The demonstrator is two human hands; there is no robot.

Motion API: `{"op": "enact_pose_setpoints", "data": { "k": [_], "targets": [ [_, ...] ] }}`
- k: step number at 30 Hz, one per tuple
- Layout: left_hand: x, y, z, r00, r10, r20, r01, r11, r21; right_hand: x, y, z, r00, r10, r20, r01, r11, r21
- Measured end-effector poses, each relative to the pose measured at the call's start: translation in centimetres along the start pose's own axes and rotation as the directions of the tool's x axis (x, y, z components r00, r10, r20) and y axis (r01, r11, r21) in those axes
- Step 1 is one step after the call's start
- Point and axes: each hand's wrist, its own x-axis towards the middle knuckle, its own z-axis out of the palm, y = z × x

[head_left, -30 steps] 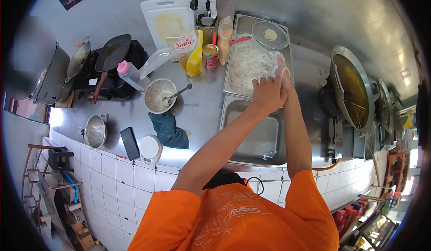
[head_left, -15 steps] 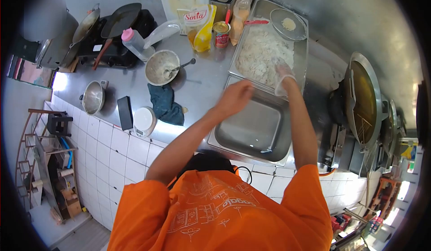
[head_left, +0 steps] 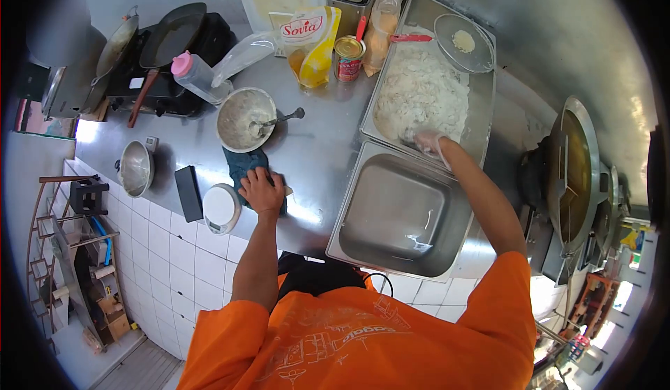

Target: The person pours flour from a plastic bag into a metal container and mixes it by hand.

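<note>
My left hand (head_left: 262, 191) lies on a dark teal cloth (head_left: 244, 159) on the steel counter, its bent fingers gripping the fabric. A clear plastic glove covers my right hand (head_left: 431, 143), which is at the near edge of a steel tray (head_left: 477, 128). Its fingers reach into white, lumpy flour (head_left: 422, 93) in that tray, and their tips are hidden. Directly in front of this tray sits a second steel pan (head_left: 398, 201), with nothing but a little moisture visible inside. Left of the trays, a metal bowl (head_left: 227, 128) with pale residue holds a spoon (head_left: 283, 118).
A round sieve (head_left: 481, 58) lies over the tray's far corner. Behind stand a can (head_left: 347, 65), a yellow Sovia pouch (head_left: 321, 55) and a pink-capped bottle (head_left: 199, 79). A white scale (head_left: 221, 205) and black phone-like slab (head_left: 188, 193) lie left. A large wok (head_left: 583, 173) stands right.
My left hand has moved from above the pan leftward and down onto the cloth. My right hand has drawn back through the flour toward the tray's near edge.
</note>
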Motion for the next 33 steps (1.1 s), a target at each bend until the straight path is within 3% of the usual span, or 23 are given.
{"op": "enact_pose_setpoints", "data": {
  "k": [2,4,8,9,11,13,16,18,20,21,23,24,26,28,30,31,33],
  "targets": [
    [0.2,-0.1,0.0,0.999,-0.005,0.031,0.005,1.0,0.01,0.0,0.2,-0.3,0.997,0.006,-0.073,0.005,0.988,0.156],
    [0.2,0.0,0.2,0.999,0.0,0.033,-0.001,1.0,0.026,-4.0,-2.8,-1.5,0.993,0.002,-0.122,0.022,0.98,0.196],
    [0.4,0.1,0.4,0.997,-0.026,0.073,0.022,0.998,0.059,-12.1,-10.3,-3.9,0.98,0.166,-0.106,-0.162,0.986,0.041],
    [0.4,0.1,0.5,0.997,-0.022,0.076,0.017,0.998,0.068,-10.5,-8.4,-3.3,0.994,0.097,0.059,-0.102,0.991,0.085],
    [0.5,0.0,0.6,0.995,-0.026,0.1,0.019,0.998,0.068,-6.9,-2.7,-1.3,0.927,-0.065,0.37,-0.012,0.98,0.2],
    [0.3,-0.2,0.8,0.994,-0.025,0.11,0.018,0.998,0.059,-6.3,-4.7,2.4,0.97,0.016,0.243,-0.034,0.997,0.069],
    [0.4,0.0,0.6,0.995,-0.021,0.097,0.014,0.997,0.078,-6.5,-8.7,1.4,0.924,0.109,0.365,-0.065,0.989,-0.131],
    [0.5,-0.1,0.6,0.995,-0.015,0.096,0.007,0.996,0.084,-4.8,-9.5,1.7,0.951,0.144,0.275,-0.018,0.91,-0.414],
    [0.3,-0.1,0.6,0.996,-0.017,0.093,0.009,0.996,0.088,-3.3,-8.0,1.9,0.985,-0.029,0.172,0.094,0.92,-0.38],
    [0.3,-0.1,0.6,0.996,-0.015,0.09,0.007,0.996,0.087,-2.5,-6.0,1.7,0.977,-0.196,0.08,0.209,0.956,-0.206],
    [0.4,0.0,0.9,0.996,-0.012,0.084,0.005,0.996,0.085,-2.7,-6.2,-0.4,0.965,-0.254,-0.071,0.258,0.965,0.047],
    [0.4,0.0,1.0,0.996,-0.009,0.083,0.001,0.996,0.087,-3.0,-7.8,-2.1,0.983,-0.162,-0.092,0.174,0.975,0.141],
    [0.2,-0.4,0.8,0.996,-0.002,0.088,-0.006,0.996,0.092,-1.2,-5.4,-6.7,0.959,-0.257,-0.122,0.281,0.925,0.256],
    [0.4,-0.1,0.7,0.996,-0.002,0.09,-0.006,0.996,0.088,-1.3,-6.2,-10.7,0.996,-0.019,-0.085,0.059,0.868,0.493],
    [0.4,-0.1,0.8,0.995,-0.009,0.096,0.001,0.996,0.086,0.5,-5.1,-13.3,0.981,-0.109,-0.159,0.124,0.989,0.083],
    [0.4,-0.1,0.8,0.995,-0.015,0.099,0.006,0.996,0.087,1.2,-5.0,-13.6,0.97,-0.164,-0.177,0.142,0.981,-0.133],
    [0.5,-0.3,0.8,0.993,-0.024,0.117,0.013,0.996,0.092,1.3,-7.1,-9.7,0.873,-0.25,-0.419,-0.008,0.851,-0.525]
  ]
}}
